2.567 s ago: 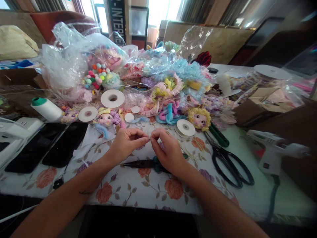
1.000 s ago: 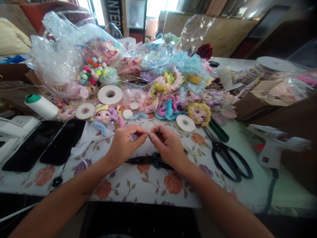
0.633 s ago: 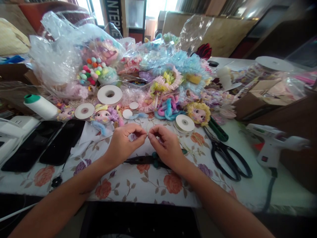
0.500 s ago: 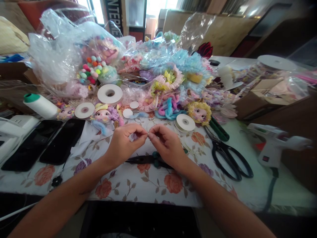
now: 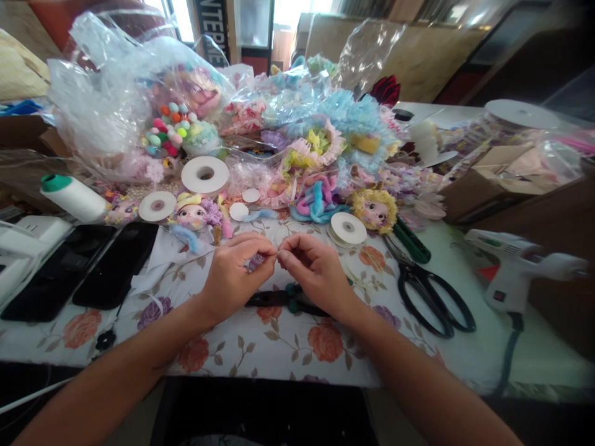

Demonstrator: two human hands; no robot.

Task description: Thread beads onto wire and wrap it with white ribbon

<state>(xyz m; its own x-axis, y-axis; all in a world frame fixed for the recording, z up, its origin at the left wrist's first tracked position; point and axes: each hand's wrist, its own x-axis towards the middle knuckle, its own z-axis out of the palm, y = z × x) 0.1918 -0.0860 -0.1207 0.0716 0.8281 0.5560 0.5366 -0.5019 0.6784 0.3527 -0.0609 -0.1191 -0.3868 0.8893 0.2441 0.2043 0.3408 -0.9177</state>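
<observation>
My left hand [image 5: 239, 269] and my right hand [image 5: 313, 266] meet over the middle of the flowered tablecloth [image 5: 242, 353], thumb and forefinger pinched on each. Between the touching fingertips is a tiny thing, too small to make out. Beneath them lies a dark pair of pliers [image 5: 267, 299] with green on its handles, partly hidden by my right hand. Beyond my hands are a doll head with yellow curls [image 5: 375, 210], another with purple hair [image 5: 193, 214], a white ribbon spool [image 5: 348, 229] and some blue and pink fuzzy strips [image 5: 318, 203].
Black-handled scissors [image 5: 434, 297] and a green cutter [image 5: 413, 240] lie at right, near a white glue gun [image 5: 509, 266]. Two dark phones [image 5: 116, 265] rest at left beside a thread cone [image 5: 74, 197]. Plastic bags [image 5: 106, 99] of trims and pompoms are heaped behind.
Both hands stay pinched together in nearly the same place. My left hand has turned slightly, and a little more of the small thing's edge shows between the fingertips.
</observation>
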